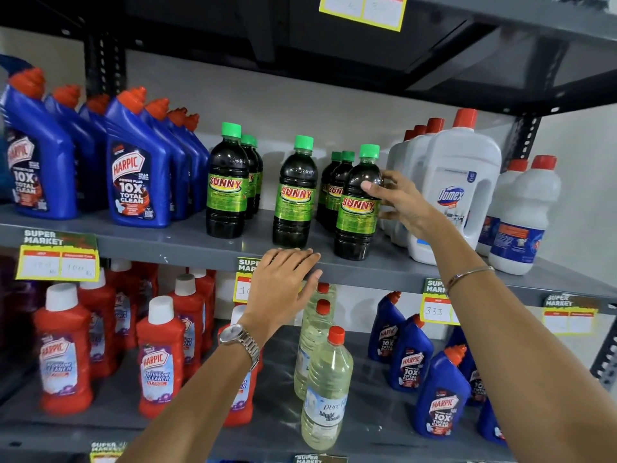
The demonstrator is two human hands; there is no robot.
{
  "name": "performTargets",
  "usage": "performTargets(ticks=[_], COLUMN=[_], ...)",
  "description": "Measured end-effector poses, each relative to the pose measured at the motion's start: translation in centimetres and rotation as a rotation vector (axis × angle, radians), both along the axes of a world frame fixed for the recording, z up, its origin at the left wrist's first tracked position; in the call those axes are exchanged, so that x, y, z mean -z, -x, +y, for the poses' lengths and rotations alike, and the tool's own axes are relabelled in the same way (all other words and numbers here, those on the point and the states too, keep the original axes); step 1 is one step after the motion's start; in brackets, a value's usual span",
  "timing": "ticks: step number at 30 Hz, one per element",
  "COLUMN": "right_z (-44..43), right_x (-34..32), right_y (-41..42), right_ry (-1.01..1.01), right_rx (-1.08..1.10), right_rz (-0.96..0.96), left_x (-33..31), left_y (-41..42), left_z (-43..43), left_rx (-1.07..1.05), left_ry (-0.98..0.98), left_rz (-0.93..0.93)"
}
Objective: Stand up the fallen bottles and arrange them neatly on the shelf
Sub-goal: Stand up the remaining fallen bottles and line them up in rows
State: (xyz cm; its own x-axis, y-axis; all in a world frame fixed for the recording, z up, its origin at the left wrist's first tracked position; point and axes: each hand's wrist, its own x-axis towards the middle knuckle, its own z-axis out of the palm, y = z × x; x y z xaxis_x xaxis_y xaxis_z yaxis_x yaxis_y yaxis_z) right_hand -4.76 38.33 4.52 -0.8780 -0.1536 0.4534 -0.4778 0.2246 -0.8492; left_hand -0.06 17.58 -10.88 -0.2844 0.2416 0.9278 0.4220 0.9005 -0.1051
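Sunny bottles with green caps and dark liquid stand upright on the grey middle shelf [187, 243], and the person's right hand [405, 203] is wrapped around the front right bottle [359, 203] at shoulder height, thumb across its front and fingers curled behind it. That bottle stands near the shelf's front edge, base on the shelf.

The left hand [283, 282] lies palm down with its fingers loosely spread, their tips resting on the shelf's front lip just below the middle Sunny bottle [293, 195]; it holds nothing. A metal watch [240, 340] sits on that wrist, and a thin bracelet [467, 274] on the right one.

Behind the held bottle stand two more Sunny bottles [337, 188] in a row. Further left, another Sunny bottle [228, 182] fronts a short row of the same kind.

Just right of the held bottle are large white Domex jugs [457, 192] with red caps. On the left end of the shelf stand blue Harpic bottles [140, 168].

The shelf below carries red Harpic bottles [160, 359], clear bottles of pale liquid [325, 385] and more blue Harpic bottles [440, 396]. Yellow price tags [58, 259] hang from the shelf edges.
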Motion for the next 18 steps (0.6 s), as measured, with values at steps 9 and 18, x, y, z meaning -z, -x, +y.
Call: performTargets(ticks=[9,18], right_z=[-0.5,-1.0], right_x=[1.5,6.6], right_y=[-0.4,-0.2], right_ry=[0.037,-0.199], right_rx=[0.020,0.058], right_rz=[-0.032,-0.067], left_x=[-1.1,-9.3], left_y=[-1.3,2.5], left_z=[0.2,-5.0], left_rx=[0.120,0.277], left_ry=[-0.138,-0.721], left_rz=[-0.072,-1.052])
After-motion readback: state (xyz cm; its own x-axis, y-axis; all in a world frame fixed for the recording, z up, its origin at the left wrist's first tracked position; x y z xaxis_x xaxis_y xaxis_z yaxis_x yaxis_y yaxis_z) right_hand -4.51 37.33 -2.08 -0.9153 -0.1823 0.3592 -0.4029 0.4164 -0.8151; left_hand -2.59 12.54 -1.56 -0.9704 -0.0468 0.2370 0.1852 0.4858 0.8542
